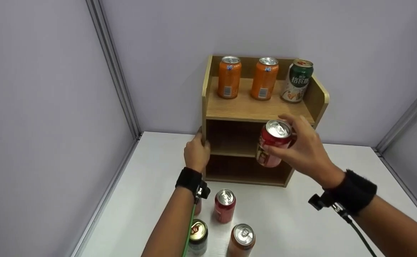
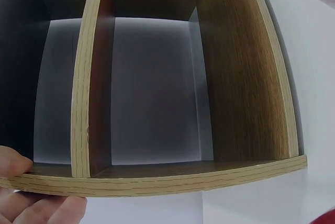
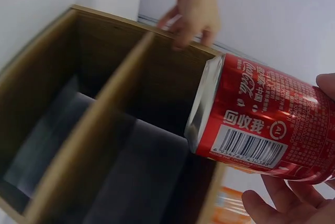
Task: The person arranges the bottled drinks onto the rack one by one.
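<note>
Our right hand [image 1: 303,148] has its grip closed around one red can [image 1: 273,143], fingers and thumb wrapped about its sides; the can is tilted, its silver top toward us, held in the air just in front of the wooden shelf unit [image 1: 245,107] at the level of its middle compartment. From the right wrist, the same can [image 3: 267,124] fills the view, barcode outward, with fingers [image 3: 282,203] curled beneath it and the shelf's two open compartments behind.

Our left hand [image 1: 196,153] grips the shelf's left side panel near the middle board, fingers curled round the front edge. From the left wrist, fingertips [image 2: 15,164] press the panel's edge [image 2: 157,179].

On the shelf's top board stand three cans in a row: two orange cans, one at left [image 1: 229,76] and one in the middle [image 1: 264,78], and one green-and-white can [image 1: 297,80] at right, tight in the corner. The two lower compartments show dark.

On the white tabletop [image 1: 301,221] before the shelf we count three cans fully in view: one red can [image 1: 224,206] upright, one dark can with a gold top [image 1: 198,236], and one orange-brown can [image 1: 242,240]. A fourth, reddish, can [image 1: 198,206] shows only as a sliver behind our left wrist. Black bands with cameras sit on both wrists.
</note>
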A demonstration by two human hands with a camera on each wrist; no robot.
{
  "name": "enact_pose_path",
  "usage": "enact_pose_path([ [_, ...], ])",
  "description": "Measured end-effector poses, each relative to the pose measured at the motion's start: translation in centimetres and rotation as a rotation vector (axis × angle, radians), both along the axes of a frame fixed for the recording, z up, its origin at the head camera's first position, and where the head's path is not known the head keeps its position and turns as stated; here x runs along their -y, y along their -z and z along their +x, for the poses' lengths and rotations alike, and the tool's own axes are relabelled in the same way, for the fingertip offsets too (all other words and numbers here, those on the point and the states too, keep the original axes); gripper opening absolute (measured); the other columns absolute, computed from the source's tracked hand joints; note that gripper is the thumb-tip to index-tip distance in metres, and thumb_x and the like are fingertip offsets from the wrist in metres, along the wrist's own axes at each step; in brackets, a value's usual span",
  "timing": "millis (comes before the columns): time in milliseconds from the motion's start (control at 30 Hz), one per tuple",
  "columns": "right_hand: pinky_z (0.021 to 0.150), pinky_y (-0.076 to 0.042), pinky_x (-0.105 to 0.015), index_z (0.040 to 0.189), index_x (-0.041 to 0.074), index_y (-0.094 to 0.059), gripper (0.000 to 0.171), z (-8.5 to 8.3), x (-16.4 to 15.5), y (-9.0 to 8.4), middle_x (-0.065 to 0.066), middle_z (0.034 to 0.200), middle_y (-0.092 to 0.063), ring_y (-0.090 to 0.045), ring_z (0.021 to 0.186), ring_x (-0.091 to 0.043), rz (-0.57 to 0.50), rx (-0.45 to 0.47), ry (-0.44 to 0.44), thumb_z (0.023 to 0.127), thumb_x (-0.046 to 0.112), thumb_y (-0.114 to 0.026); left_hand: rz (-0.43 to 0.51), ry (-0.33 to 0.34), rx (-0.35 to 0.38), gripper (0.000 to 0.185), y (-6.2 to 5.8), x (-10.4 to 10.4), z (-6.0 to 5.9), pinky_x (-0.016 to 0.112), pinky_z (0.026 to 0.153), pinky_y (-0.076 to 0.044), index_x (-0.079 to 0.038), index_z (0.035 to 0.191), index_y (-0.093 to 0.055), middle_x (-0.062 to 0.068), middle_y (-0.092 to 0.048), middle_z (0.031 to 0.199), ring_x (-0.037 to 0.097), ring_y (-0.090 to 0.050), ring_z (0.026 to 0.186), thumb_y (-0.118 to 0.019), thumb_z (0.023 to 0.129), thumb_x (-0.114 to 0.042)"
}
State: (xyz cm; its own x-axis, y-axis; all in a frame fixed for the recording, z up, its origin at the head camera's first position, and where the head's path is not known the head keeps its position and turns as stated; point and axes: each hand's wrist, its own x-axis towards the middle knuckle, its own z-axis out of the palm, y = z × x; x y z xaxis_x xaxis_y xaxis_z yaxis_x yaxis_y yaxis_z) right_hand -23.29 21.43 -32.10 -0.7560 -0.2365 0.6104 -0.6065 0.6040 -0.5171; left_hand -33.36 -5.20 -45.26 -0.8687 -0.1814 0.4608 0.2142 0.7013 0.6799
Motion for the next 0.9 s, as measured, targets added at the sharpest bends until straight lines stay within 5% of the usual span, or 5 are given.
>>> enact_pose_path([
  [433,0.081,-0.048,-0.028,0.133,0.006,-0.048,0.074,-4.1,3.1,-7.6,-0.006,0.117,-0.057,-0.056,0.101,-0.015,-0.044,-0.036,0.035,0.074,0.032,-0.085,0.005,0.004,0.006,0.01,0.1,0.1,-0.2,0.041,0.058,-0.05,-0.003,0.098,-0.064,0.012,-0.071,0.085,0.024,-0.066,0.067,-0.064,0.091,-0.01],
  [900,0.083,-0.05,-0.026,0.132,0.006,-0.054,0.072,-9.9,7.9,-8.1,-0.004,0.118,-0.059,-0.058,0.101,-0.011,-0.06,0.033,0.04,0.076,0.039,-0.083,0.018,0.022,0.026,0.034,0.6,0.5,-0.1,0.036,0.053,-0.049,-0.002,0.127,-0.06,0.012,-0.071,0.089,0.017,-0.06,0.06,-0.061,0.094,-0.013],
])
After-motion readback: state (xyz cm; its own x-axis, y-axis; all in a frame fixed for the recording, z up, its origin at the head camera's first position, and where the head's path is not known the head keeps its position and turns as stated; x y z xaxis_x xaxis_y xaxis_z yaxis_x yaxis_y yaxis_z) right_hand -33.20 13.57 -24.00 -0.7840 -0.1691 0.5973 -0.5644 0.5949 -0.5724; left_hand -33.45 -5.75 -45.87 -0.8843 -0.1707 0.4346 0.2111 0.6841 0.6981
